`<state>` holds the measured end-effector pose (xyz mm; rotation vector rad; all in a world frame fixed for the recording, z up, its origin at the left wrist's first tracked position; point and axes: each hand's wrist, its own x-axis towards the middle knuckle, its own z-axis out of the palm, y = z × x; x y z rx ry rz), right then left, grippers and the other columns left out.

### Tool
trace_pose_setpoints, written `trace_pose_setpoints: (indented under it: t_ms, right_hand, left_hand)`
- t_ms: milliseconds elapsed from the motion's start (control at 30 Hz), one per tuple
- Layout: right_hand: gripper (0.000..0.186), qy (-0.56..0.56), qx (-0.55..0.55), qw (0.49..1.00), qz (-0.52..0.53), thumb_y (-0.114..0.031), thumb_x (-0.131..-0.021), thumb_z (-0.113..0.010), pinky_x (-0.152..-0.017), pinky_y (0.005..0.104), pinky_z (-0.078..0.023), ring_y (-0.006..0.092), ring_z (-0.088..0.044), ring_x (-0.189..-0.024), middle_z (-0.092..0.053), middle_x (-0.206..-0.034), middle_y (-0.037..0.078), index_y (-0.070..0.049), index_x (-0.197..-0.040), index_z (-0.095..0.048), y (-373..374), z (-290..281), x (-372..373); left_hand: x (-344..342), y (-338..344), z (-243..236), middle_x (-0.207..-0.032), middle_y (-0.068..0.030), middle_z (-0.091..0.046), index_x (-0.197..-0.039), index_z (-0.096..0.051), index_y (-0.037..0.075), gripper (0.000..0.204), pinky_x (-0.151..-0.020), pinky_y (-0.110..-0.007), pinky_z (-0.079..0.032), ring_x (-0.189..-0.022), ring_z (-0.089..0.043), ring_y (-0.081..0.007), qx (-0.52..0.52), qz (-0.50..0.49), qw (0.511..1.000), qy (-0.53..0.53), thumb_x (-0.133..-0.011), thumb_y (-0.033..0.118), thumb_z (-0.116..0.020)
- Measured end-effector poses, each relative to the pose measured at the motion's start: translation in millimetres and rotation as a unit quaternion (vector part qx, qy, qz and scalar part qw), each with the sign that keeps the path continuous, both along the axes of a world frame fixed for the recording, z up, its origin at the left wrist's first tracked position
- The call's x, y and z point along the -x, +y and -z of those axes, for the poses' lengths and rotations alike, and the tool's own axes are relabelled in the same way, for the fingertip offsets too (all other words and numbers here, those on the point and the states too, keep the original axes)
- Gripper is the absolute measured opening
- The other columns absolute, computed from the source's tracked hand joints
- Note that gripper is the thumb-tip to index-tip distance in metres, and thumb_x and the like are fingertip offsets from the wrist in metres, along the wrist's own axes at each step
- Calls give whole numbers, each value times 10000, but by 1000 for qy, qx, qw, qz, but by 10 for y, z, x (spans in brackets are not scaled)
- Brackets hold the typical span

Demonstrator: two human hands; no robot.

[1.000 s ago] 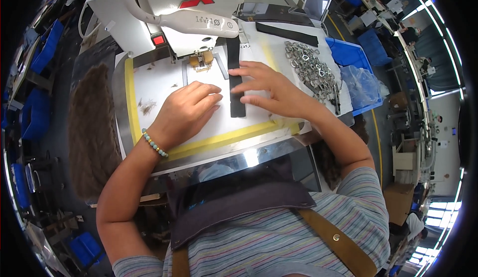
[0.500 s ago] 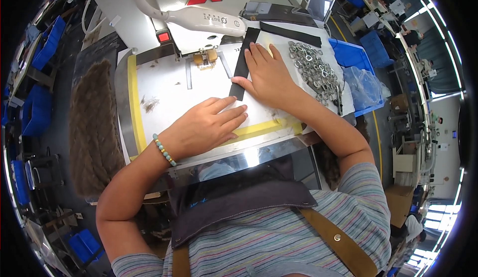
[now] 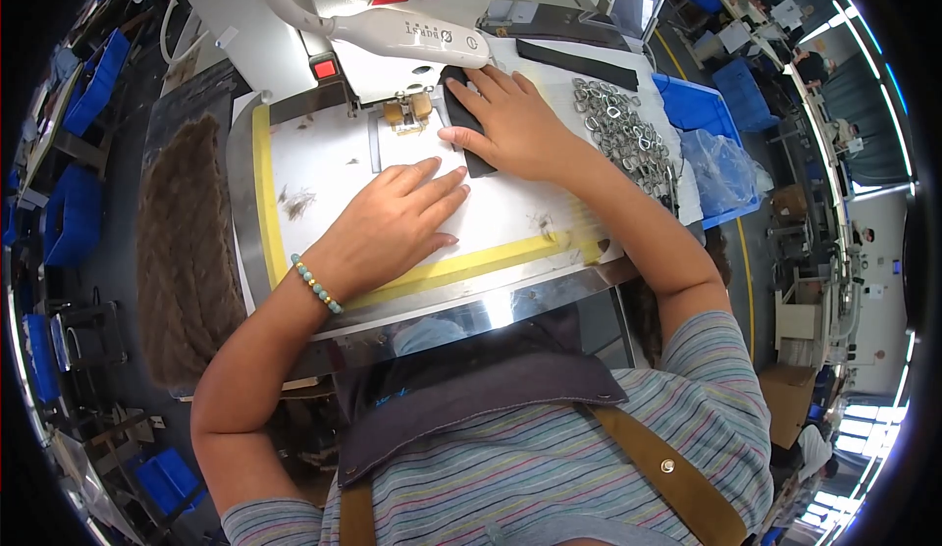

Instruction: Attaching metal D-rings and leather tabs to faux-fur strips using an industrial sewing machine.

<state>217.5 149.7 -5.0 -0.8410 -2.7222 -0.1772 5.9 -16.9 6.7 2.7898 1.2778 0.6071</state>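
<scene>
My right hand (image 3: 512,121) lies flat on a black strap (image 3: 478,162), pressing it onto the white sewing machine bed (image 3: 324,158) just right of the presser foot (image 3: 409,111). Most of the strap is hidden under the palm. My left hand (image 3: 388,222), with a bead bracelet on the wrist, rests flat on the bed, fingers apart and pointing at the strap's near end, holding nothing. The white sewing machine head (image 3: 334,6) rises behind both hands.
Yellow tape (image 3: 461,266) borders the bed. A pile of metal buckles (image 3: 620,129) lies to the right, with more black straps (image 3: 574,60) behind. Blue bins (image 3: 699,104) and a plastic bag (image 3: 724,168) stand further right. A brown furry mat (image 3: 186,252) lies left.
The right hand has pushed the black strap away toward the machine head and beside the presser foot. The left hand has slid off the strap and flattened on the bed.
</scene>
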Motion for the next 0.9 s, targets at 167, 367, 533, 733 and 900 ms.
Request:
trace_pose_setpoints:
  t_ms: [167,367,533,733,900]
  right_hand:
    - [672,58,179,980,-59,-524,-1117,-460,-1297,579,-245,382,-378,-1571,-481,-1637,240,-28,-1562,-543,276,-90,-106]
    - [596,-52,159,976,-142,-417,-1151,-391,-1322,562,-208,333,-326,-1603,-409,-1711,163,-30,-1591,-502,333,-306,-332]
    - [582,-32,101,989,-104,-375,-1150,-410,-1331,537,-184,346,-326,-1594,-410,-1705,162,-16,-1605,-464,241,-94,-168]
    - [605,2,130,990,-47,-431,-1146,-383,-1296,613,-193,359,-379,-1552,-494,-1622,187,-2,-1555,-503,344,2,161]
    - [577,-36,144,989,19,-413,-1145,-361,-1299,631,-143,375,-375,-1543,-510,-1588,205,-15,-1538,-504,283,1,378]
  left_hand:
    - [6,17,-18,-1485,-114,-640,-1401,-651,18,603,-1124,-444,-495,-1406,-566,-322,-2,-2,1000,1,-898,316,-801]
    - [30,15,-41,-1446,-112,-668,-1362,-674,19,561,-1109,-437,-512,-1370,-600,-320,-12,-3,1000,-10,-889,286,-814]
    - [12,30,-35,-1377,-134,-701,-1280,-703,5,483,-1080,-419,-516,-1322,-626,-315,-38,1,999,-21,-898,281,-809]
    - [20,24,-32,-1411,-134,-684,-1305,-689,5,509,-1087,-425,-513,-1327,-623,-323,-33,-12,999,-16,-897,284,-810]
    - [49,20,2,-1531,-114,-616,-1414,-643,31,593,-1143,-452,-480,-1407,-571,-327,-7,-43,999,-12,-906,288,-809]
